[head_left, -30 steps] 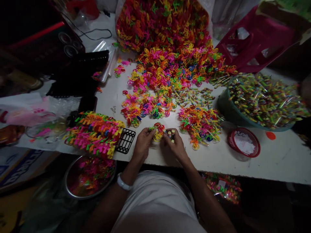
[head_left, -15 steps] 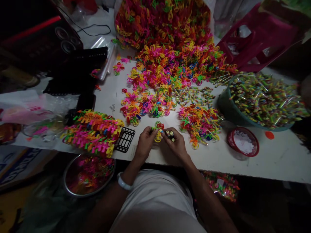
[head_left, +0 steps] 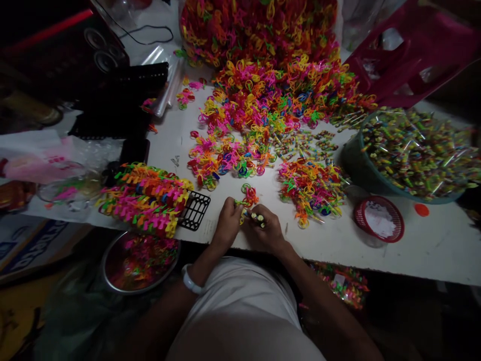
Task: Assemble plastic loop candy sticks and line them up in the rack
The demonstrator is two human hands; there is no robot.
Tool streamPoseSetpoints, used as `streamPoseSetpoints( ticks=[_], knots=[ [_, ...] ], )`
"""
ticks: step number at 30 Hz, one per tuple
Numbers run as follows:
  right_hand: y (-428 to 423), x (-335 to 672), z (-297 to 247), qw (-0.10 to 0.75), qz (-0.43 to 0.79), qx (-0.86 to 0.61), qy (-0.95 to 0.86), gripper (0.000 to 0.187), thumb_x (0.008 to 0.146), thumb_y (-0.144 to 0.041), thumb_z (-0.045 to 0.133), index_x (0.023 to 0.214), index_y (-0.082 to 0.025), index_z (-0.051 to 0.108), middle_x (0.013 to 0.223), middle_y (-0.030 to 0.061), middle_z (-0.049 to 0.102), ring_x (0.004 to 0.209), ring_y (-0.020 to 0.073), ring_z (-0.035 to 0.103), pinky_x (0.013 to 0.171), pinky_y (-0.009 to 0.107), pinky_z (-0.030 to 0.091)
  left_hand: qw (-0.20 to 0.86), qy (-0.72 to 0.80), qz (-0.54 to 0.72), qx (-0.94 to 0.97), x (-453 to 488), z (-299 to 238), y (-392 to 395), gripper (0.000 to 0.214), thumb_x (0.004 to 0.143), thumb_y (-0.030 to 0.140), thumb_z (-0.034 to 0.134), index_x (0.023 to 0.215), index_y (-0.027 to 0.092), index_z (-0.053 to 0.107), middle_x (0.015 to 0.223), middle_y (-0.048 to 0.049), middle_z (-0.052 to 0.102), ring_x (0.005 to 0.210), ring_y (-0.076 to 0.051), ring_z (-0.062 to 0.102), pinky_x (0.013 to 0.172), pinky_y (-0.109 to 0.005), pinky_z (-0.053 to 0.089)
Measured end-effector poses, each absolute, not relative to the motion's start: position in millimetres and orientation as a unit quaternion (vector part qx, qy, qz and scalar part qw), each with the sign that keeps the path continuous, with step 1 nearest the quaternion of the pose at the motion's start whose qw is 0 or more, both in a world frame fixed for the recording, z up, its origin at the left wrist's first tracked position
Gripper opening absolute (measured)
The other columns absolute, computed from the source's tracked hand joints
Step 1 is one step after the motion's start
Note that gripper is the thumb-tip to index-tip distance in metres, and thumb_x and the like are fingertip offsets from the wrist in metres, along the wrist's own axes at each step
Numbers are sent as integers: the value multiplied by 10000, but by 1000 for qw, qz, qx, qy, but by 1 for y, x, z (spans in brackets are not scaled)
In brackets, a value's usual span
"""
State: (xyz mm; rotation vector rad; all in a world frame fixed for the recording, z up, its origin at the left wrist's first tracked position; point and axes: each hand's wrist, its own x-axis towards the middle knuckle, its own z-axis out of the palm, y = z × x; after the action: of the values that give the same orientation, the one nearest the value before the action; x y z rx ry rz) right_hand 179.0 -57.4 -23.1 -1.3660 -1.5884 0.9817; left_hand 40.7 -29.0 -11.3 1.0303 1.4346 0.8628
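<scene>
My left hand (head_left: 228,224) is closed, thumb and fingers pinching a small bright plastic piece with a loop. Close beside it, my right hand (head_left: 269,229) is curled round several thin tubes (head_left: 258,218), their pale ends showing between the fingers. The fingertips of both hands nearly meet over a yellow bit, whose shape is mostly hidden. Just beyond the hands lie a few red and green looped plastic pieces (head_left: 249,193). To the right of them is a heap of looped pieces mixed with tubes (head_left: 311,188).
A large pile of colourful looped pieces (head_left: 259,100) spreads from a bag at the back. On the right stand a green tub (head_left: 353,168) of tubes and a red basket (head_left: 361,215) with white bits. At left, a black rack (head_left: 195,210) adjoins rows of plastic pieces (head_left: 146,198).
My hands have turned slightly inward and closed in on the yellow bit, hiding more of it. The red and green pieces now show clear of my fingertips. The view has shifted slightly.
</scene>
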Motion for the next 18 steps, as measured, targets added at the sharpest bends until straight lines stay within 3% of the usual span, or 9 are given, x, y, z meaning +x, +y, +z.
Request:
streamPoseSetpoints(
  ticks=[7,11,14,18],
  knots=[
    [-40,195,-9,415,390,-585,-577,201,891,-377,562,920,-222,687,919,61,698,853,208,644,767,322,488,483,637,326,504,7,24,-31,210,815,360,565,692,221,466,674,27,472,673,-159,443,614,-268,344],
    [-21,205,-12,316,275,-660,-624,193,848,-318,583,947,-187,686,946,106,696,871,237,618,762,336,451,448,667,322,500,-52,76,-52,244,737,482,667,724,248,600,692,19,565,703,-189,512,635,-295,410],
    [-14,202,-18,225,274,-681,-641,128,785,-259,593,861,-192,672,844,75,677,751,203,585,652,289,404,403,754,356,379,-87,111,-69,200,740,487,697,826,311,657,780,62,650,691,-185,555,644,-322,457],
    [-13,191,-24,234,314,-691,-607,132,778,-293,553,717,-197,621,690,24,621,626,155,522,566,252,338,418,752,407,306,-77,109,-68,204,721,431,734,836,281,659,825,61,679,724,-172,595,667,-308,501]
  ],
)
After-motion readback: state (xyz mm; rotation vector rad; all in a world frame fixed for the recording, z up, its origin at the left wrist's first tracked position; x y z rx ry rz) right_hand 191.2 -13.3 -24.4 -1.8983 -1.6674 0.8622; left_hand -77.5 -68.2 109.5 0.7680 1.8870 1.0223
